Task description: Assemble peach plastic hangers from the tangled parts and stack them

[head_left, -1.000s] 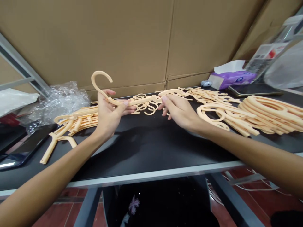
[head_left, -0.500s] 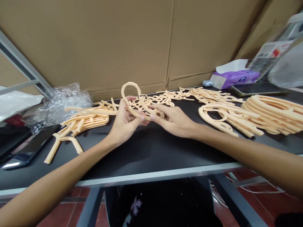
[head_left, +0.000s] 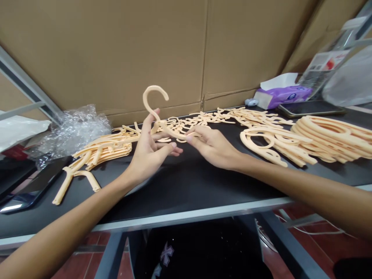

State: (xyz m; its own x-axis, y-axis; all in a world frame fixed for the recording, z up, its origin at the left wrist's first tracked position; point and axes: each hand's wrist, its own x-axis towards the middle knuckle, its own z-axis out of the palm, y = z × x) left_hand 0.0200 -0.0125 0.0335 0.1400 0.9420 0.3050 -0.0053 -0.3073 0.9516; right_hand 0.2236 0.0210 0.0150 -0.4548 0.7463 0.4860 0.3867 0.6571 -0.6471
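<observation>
A cream plastic clothes hanger (head_left: 171, 131) is up in front of me, its curved hook pointing upward above the table. My right hand (head_left: 213, 149) is closed in a pinch on the hanger's right arm, fingertips together. My left hand (head_left: 152, 149) holds the hanger loosely at the base of the hook, the index finger raised behind it and the thumb stretched apart. The part behind my left fingers is hidden. Left of that hand lies a stack of cream hanger pieces (head_left: 110, 155). Small cream pieces (head_left: 209, 118) are scattered behind both hands.
Cream oval-ended parts (head_left: 263, 149) and a larger stack (head_left: 334, 139) lie to the right. A purple tissue pack (head_left: 285, 96) and a phone (head_left: 312, 108) sit behind them. Bubble wrap (head_left: 84, 126) and a dark device (head_left: 37, 186) are at left. Cardboard (head_left: 145, 46) stands at the back.
The hanger has turned, so its hook shows upright and higher. My left fingers have loosened and spread; the right hand's pinch has shifted onto the hanger's arm. The view has shifted slightly.
</observation>
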